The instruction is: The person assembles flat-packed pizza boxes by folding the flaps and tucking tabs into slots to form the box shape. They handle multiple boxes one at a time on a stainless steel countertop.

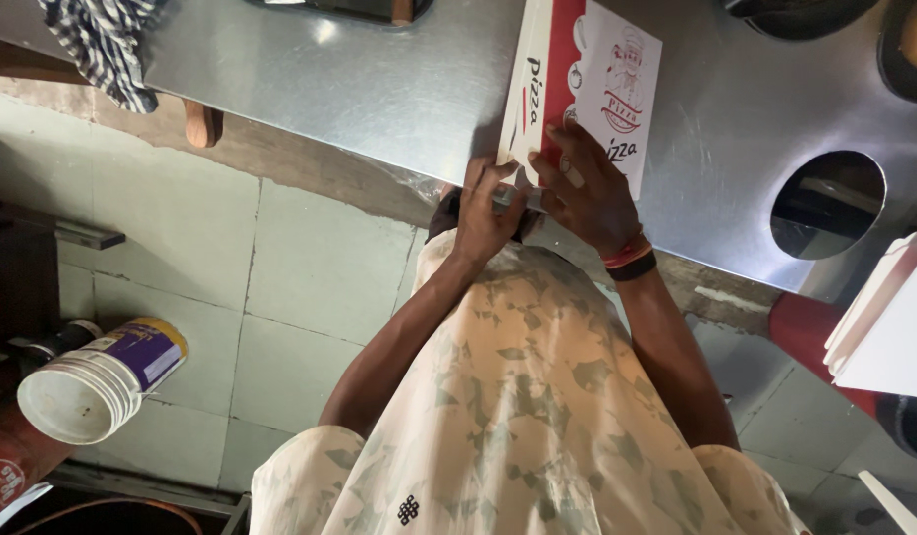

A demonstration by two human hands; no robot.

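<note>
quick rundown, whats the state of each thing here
pizza box: flat on the metal counter, lid shut
left hand: gripping the box's near edge
right hand: pressed flat on the lid
white tub: on its side
checked cloth: draped over the counter edge

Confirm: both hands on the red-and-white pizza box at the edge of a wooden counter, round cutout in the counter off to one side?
Not quite. The counter is shiny sheet metal, not wood. The rest holds in the head view: the left hand and right hand are both on the red-and-white pizza box at the counter's edge, and a round cutout sits off to one side.
</note>
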